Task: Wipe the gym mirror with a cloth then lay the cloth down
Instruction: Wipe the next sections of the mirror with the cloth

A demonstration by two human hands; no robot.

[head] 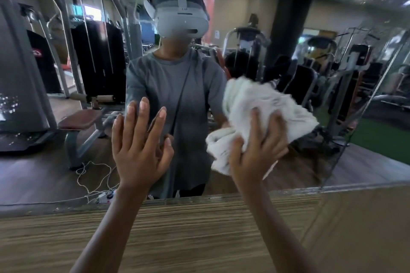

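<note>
The gym mirror [66, 161] fills the upper part of the head view and reflects a person in a grey shirt with a headset. My right hand [257, 148] presses a crumpled white cloth [261, 104] against the glass, fingers spread over its lower part. The cloth looks blurred. My left hand [139, 141] lies flat on the mirror with straight fingers, to the left of the cloth and apart from it.
A wood-grain panel [177, 235] runs below the mirror's lower edge. A second mirror pane [377, 139] joins at an angle on the right. Reflected gym machines, a bench and a white cable on the floor show in the glass.
</note>
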